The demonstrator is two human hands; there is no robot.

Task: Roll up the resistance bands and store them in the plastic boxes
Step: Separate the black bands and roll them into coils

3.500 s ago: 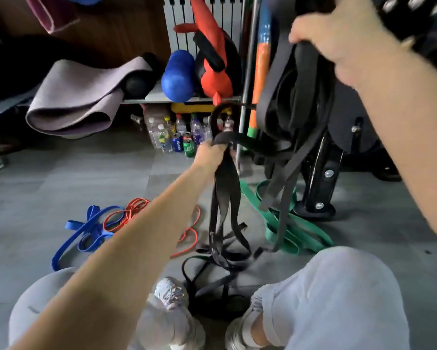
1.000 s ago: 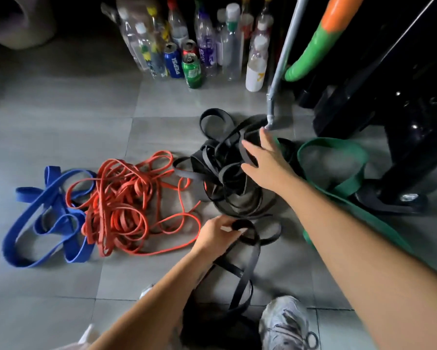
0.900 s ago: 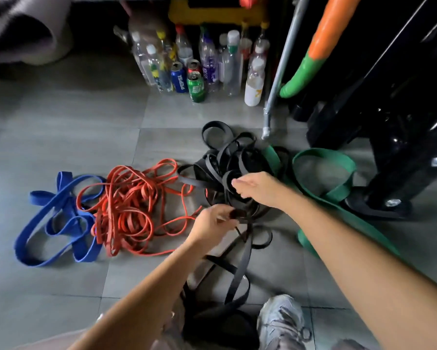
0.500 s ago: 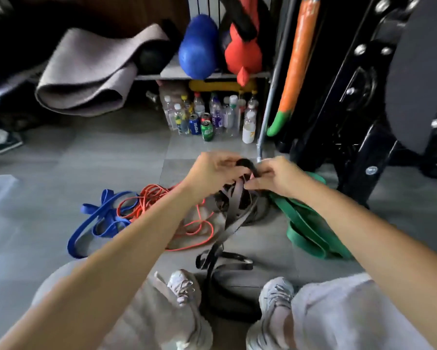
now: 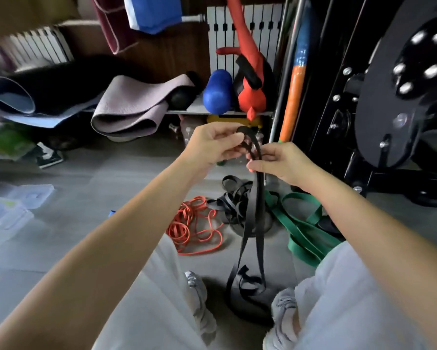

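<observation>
Fingers: the left hand curls its fingers in and pinches the top loop of a black resistance band. The right hand, just below and beside it, pinches the same band's strands together with its fingertips.
Held band: it hangs straight down from the fingers in flat strands, and its lower end lies folded on the floor between the two shoes. The loop is partly hidden behind the fingers, so any roll at the top is hard to make out.
Other bands: below the fingers a black tangle lies on the floor. An orange band heap sits just left of it. A green band lies to its right, passing under the right forearm.
Plastic boxes: clear boxes sit far left of the fingers at the frame's edge, well apart from every band.
Open room: bare grey floor stretches from the boxes to the orange heap.
Edges: a metal pole and a black machine frame stand near, to the right of the fingers. Beyond them is a shelf edge with a folded grey mat.
</observation>
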